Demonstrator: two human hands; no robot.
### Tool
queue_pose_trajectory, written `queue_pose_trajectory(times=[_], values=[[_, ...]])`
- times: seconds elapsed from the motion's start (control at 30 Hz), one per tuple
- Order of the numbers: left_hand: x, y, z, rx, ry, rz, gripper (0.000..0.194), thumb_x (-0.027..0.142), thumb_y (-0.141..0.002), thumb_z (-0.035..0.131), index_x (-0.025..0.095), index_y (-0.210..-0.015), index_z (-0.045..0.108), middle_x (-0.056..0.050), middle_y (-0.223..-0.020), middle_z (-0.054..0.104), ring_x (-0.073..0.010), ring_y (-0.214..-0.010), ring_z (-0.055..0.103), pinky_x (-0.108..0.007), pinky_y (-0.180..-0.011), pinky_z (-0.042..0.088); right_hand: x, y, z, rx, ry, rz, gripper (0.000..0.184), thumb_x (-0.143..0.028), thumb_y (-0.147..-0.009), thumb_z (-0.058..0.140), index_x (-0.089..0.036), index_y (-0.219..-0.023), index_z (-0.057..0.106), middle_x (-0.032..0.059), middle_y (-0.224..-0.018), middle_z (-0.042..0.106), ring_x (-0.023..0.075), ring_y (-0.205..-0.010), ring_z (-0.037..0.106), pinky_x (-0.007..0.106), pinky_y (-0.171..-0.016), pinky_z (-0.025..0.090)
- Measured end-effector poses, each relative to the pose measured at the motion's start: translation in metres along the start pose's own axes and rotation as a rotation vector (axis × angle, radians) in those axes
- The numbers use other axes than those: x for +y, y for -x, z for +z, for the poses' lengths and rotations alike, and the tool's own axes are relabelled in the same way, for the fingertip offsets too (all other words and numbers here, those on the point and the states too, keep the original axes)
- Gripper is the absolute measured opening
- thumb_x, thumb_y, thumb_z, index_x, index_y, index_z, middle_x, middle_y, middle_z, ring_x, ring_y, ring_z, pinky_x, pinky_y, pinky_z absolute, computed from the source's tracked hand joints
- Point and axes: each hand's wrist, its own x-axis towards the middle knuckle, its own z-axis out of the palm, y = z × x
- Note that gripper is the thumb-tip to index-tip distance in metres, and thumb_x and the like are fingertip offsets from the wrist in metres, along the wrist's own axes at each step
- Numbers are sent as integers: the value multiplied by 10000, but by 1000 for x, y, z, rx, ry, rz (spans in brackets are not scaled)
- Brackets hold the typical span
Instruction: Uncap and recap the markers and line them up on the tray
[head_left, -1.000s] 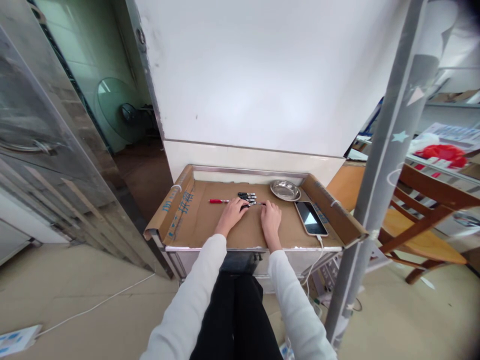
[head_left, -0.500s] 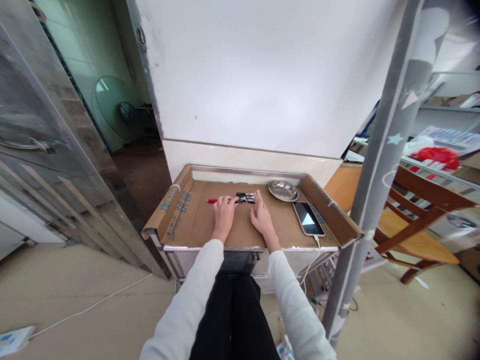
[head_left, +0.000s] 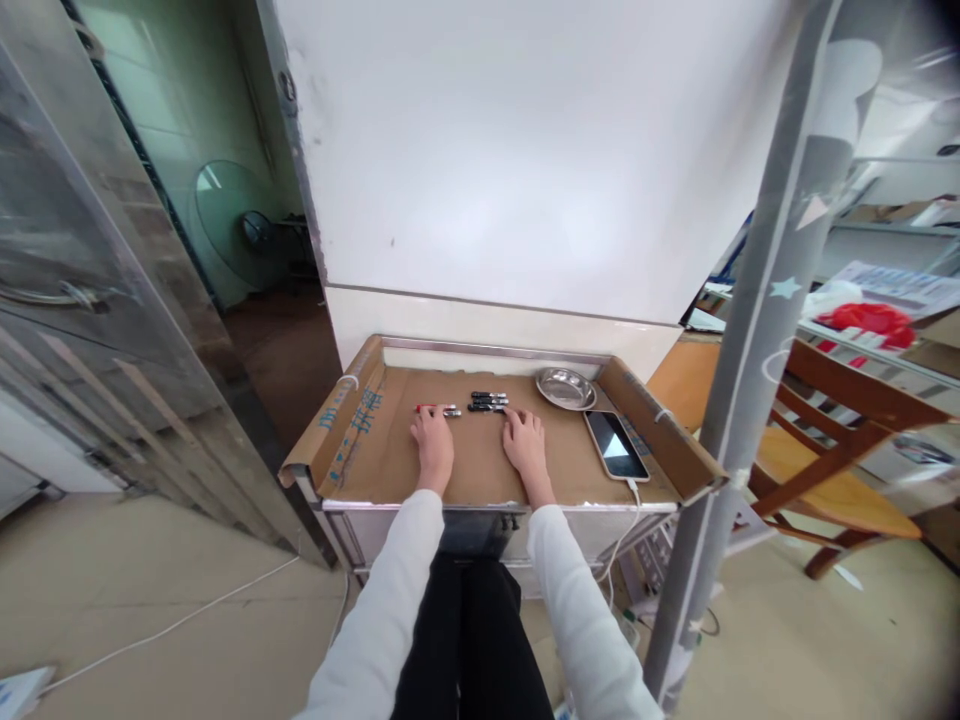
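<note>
On the brown cardboard tabletop (head_left: 480, 465), my left hand (head_left: 433, 450) has its fingertips closed over red markers (head_left: 450, 411), whose silvery ends show to the right of the fingers. Their exact count is hidden by the hand. Several black markers (head_left: 487, 401) lie side by side between the hands, slightly farther back. My right hand (head_left: 527, 450) rests with bent, slightly parted fingers, its fingertips at the right end of the nearest black marker; no object shows in its grasp.
A shiny round metal dish (head_left: 566, 389) stands at the back right. Before it lies a phone (head_left: 616, 445) with a white cable (head_left: 622, 535) hanging off the front edge. Raised cardboard sides (head_left: 341, 410) border the top. A grey pole (head_left: 739, 400) and wooden chair (head_left: 840, 440) are at right.
My left hand has shifted left, from the black markers to the red ones. My right hand has drawn back toward me a little, and its fingers are more bent. The black markers are more exposed.
</note>
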Motion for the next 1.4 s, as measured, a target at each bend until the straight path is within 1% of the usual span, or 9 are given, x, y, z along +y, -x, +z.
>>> queue_pose_trajectory(times=[0.13, 0.3, 0.4, 0.47, 0.53, 0.73, 0.9, 1.13, 1.4], values=[[2, -1, 1, 31, -25, -27, 258, 94, -850, 359, 117, -1002, 566, -155, -997, 542, -276, -955, 520, -412, -805, 430, 0, -1, 0, -13, 1, -4, 365, -221, -892, 369, -226, -1217, 536, 117, -1146, 531, 225, -1021, 454, 335, -870, 342], [3, -1, -2, 56, 69, 69, 221, 90, -814, 429, 109, -1004, 541, -156, -1065, 511, -256, -1012, 507, -391, -884, 415, 0, -2, -1, -33, 29, -15, 375, -206, -891, 371, -231, -1228, 532, 118, -1165, 532, 227, -1026, 458, 338, -866, 340], [8, 1, -2, 10, 127, 225, 245, 89, -817, 421, 123, -1036, 524, -144, -1084, 504, -238, -1031, 508, -374, -907, 413, -3, -2, -3, -41, 42, -29, 376, -180, -876, 383, -206, -1220, 534, 122, -1117, 556, 229, -1008, 463, 334, -851, 342], [13, 3, -1, -74, 152, 378, 263, 76, -824, 399, 137, -1051, 516, -121, -1054, 522, -218, -1021, 516, -354, -919, 414, -4, -3, -4, -34, 58, -31, 359, -161, -864, 391, -178, -1186, 549, 120, -1056, 576, 230, -980, 469, 330, -838, 343], [22, 5, 2, -157, 141, 473, 275, 65, -831, 377, 145, -1059, 510, -105, -1015, 539, -206, -992, 528, -346, -908, 423, -5, -3, -4, -23, 81, -21, 310, -160, -858, 399, -153, -1112, 576, 120, -1005, 587, 231, -949, 474, 329, -824, 343], [48, 4, 17, -207, -13, 381, 187, 102, -864, 376, 117, -968, 531, -135, -964, 556, -234, -947, 533, -379, -868, 426, -5, -4, -4, -10, 118, -22, 192, -198, -857, 434, -148, -965, 584, 107, -949, 584, 219, -910, 473, 316, -809, 331], [53, -3, 23, -214, -3, 360, 123, 180, -878, 441, 140, -929, 544, -116, -947, 555, -228, -935, 530, -371, -849, 425, -3, -5, -3, -13, 160, -5, 163, -227, -875, 434, -144, -907, 571, 105, -947, 578, 216, -899, 475, 307, -786, 323], [45, -4, 26, -248, 232, 416, 66, 166, -862, 476, 169, -856, 542, -64, -920, 553, -185, -899, 529, -334, -841, 436, 0, -6, 0, -7, 178, 20, 184, -230, -908, 402, -143, -906, 564, 103, -960, 582, 222, -905, 487, 314, -786, 319], [39, -6, 33, -258, 437, 347, 84, 115, -849, 467, 175, -844, 525, -40, -880, 573, -160, -860, 545, -317, -817, 456, 0, -7, 0, -28, 147, -2, 180, -232, -913, 405, -151, -919, 566, 97, -967, 596, 217, -900, 494, 309, -781, 318]])
